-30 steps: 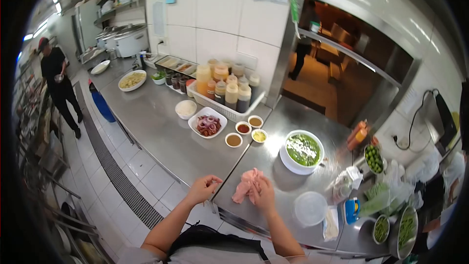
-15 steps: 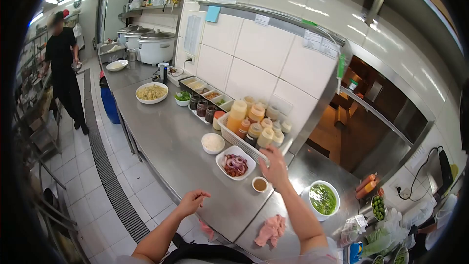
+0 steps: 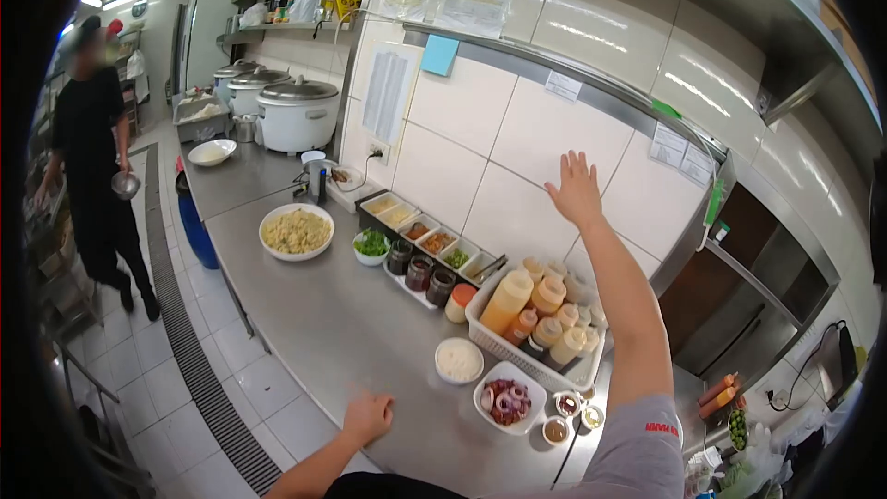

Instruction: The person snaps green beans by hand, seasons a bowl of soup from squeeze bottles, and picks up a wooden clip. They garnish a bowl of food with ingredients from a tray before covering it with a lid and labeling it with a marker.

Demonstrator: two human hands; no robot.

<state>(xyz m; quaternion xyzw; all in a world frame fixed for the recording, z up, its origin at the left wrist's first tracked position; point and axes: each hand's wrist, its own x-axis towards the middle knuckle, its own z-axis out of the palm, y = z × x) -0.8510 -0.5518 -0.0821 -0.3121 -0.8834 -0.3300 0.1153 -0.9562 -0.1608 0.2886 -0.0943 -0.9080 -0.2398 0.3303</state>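
My right hand (image 3: pixel 577 188) is raised in front of the tiled wall, fingers apart and nothing in it. Low over the counter's front edge, my left hand (image 3: pixel 370 418) is curled into a loose fist, with no object showing. Between the two arms stand a square white bowl of sliced red onion and reddish pieces (image 3: pixel 510 397) and a bowl of white food (image 3: pixel 459 360). Small sauce cups (image 3: pixel 556 431) sit beside the onion bowl, close to my right arm. Behind them is a white basket of squeeze bottles (image 3: pixel 545 323).
Along the steel counter (image 3: pixel 305 314) are a bowl of pale yellowish food (image 3: pixel 297 232), a bowl of chopped greens (image 3: pixel 371 247), dark jars (image 3: pixel 419 273) and a topping tray (image 3: pixel 434 242). Rice cookers (image 3: pixel 297 115) stand farther back. A person in black (image 3: pixel 92 148) holds a metal bowl in the aisle.
My right hand has risen from beside the basket up to the wall. My left hand has curled tighter. The view has shifted, and the person in the aisle has come closer.
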